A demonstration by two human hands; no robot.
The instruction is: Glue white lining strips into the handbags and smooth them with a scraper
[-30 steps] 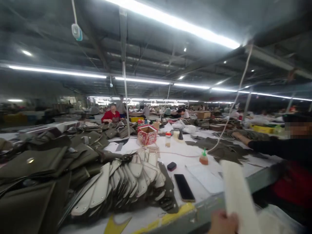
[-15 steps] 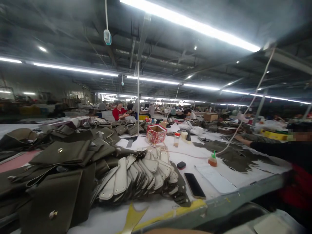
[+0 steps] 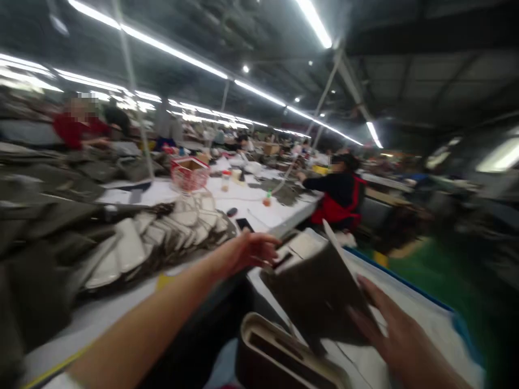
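My right hand [image 3: 391,324] grips the right side of a dark olive leather-like bag piece [image 3: 316,292], thumb on its face and fingers behind its edge. The piece is tilted, and a pale edge shows along its top right. My left hand [image 3: 253,249] reaches across with fingers loosely stretched and apart, close to the piece's upper left corner; motion blur hides whether they touch. Below the piece, near my lap, a dark boxy bag body [image 3: 279,351] shows its pale-rimmed opening upward.
A blue-rimmed bin [image 3: 421,302] with pale pieces stands at right. On the table lie stacked pale-faced flaps [image 3: 162,232], dark bag parts [image 3: 44,259], a red patterned box [image 3: 190,175], a glue bottle [image 3: 266,200] and a phone [image 3: 244,225]. A co-worker [image 3: 338,192] sits beyond.
The view has swung right and down. Both my hands have come into view, the right one with the dark bag piece. The bag body and blue-rimmed bin now show more fully.
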